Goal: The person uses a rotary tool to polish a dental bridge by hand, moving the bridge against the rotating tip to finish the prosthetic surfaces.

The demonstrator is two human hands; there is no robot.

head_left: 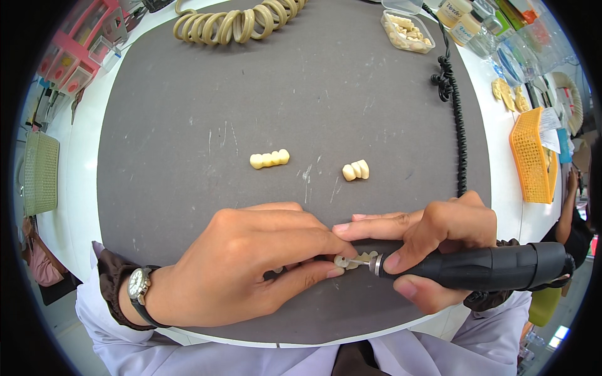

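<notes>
My left hand [251,263], with a watch at the wrist, pinches one end of a cream-coloured dental bridge [364,257] between thumb and forefinger. A black rotary handpiece [495,266] lies in my right hand [439,235], gripped near its metal nose. From that nose a thin bur points left at the bridge's held end; whether it touches cannot be made out. My right fingers reach over towards the left fingertips. Farther off on the mat rest two more tooth-coloured bridges, a longer one [269,158] on the left and a shorter one [356,170] on the right.
A dark grey mat [182,125] covers the white table. A beige coiled hose [235,25] and a box of tooth pieces [407,32] sit at the back. The black coiled cord [459,125] runs down the right. Orange [523,156] and green [42,172] baskets flank the mat.
</notes>
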